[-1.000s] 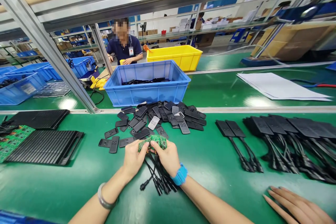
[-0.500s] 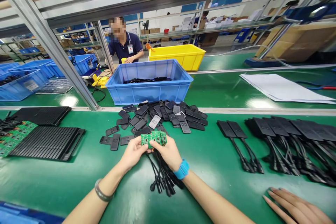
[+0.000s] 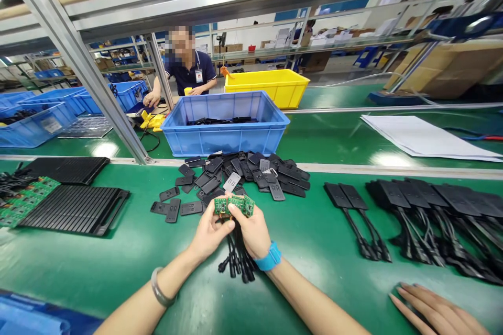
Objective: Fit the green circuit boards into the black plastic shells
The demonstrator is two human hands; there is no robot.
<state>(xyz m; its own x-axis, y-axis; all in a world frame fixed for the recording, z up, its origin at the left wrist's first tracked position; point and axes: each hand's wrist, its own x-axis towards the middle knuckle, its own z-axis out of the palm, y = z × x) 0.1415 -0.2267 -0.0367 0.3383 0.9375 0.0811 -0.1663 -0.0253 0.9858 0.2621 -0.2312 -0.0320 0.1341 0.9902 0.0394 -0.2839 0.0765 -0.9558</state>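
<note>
Both my hands grip a small stack of green circuit boards (image 3: pixel 233 203) held just above the green belt. My left hand (image 3: pixel 210 231) pinches the stack's left side and my right hand (image 3: pixel 253 231), with a blue wristband, clasps its right side. Black cables with plugs (image 3: pixel 238 259) hang from the boards and trail down onto the belt between my wrists. Right beyond the boards lies a heap of black plastic covers (image 3: pixel 243 172).
A blue bin (image 3: pixel 226 124) and a yellow bin (image 3: pixel 267 86) stand behind the heap. Black trays (image 3: pixel 74 209) and green boards (image 3: pixel 23 200) lie left. Finished black units with cables (image 3: pixel 428 207) lie right. Another person's hand (image 3: pixel 436 311) rests bottom right; a co-worker sits across.
My hands have lifted the boards slightly up and away from me, and the hanging cables have followed. The co-worker opposite has stretched an arm out to the side.
</note>
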